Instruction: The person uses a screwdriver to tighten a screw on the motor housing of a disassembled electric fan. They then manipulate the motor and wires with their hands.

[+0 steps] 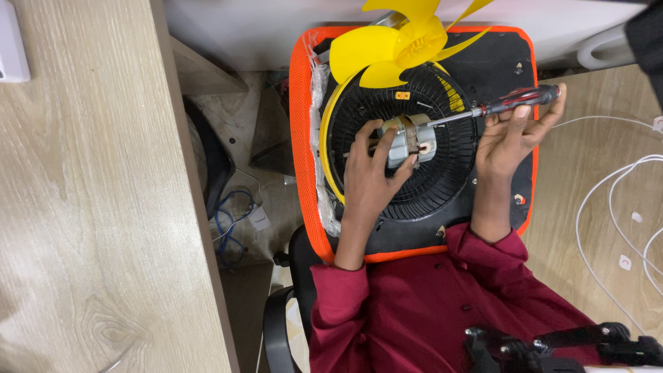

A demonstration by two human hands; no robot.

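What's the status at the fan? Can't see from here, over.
Left hand steadies grey motor on black grille. Right hand holds screwdriver, tip at motor. Yellow blade lies beside.

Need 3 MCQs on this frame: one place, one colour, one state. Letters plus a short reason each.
1. Where does the small grey metal fan motor sit?
A. At the centre of the round black wire fan grille
B. On the light wooden desk
C. On the floor beside the blue cables

2. What colour is the plastic fan blade lying at the top of the grille?
A. Red
B. Yellow
C. White

3. What is the right hand doing?
A. Resting flat and empty
B. Holding a white cable
C. Gripping the red-and-black-handled screwdriver

Answers:
1 A: the motor is at the grille's hub, with the left hand holding it.
2 B: the blade is bright yellow.
3 C: the fingers wrap the handle, and the shaft points at the motor.
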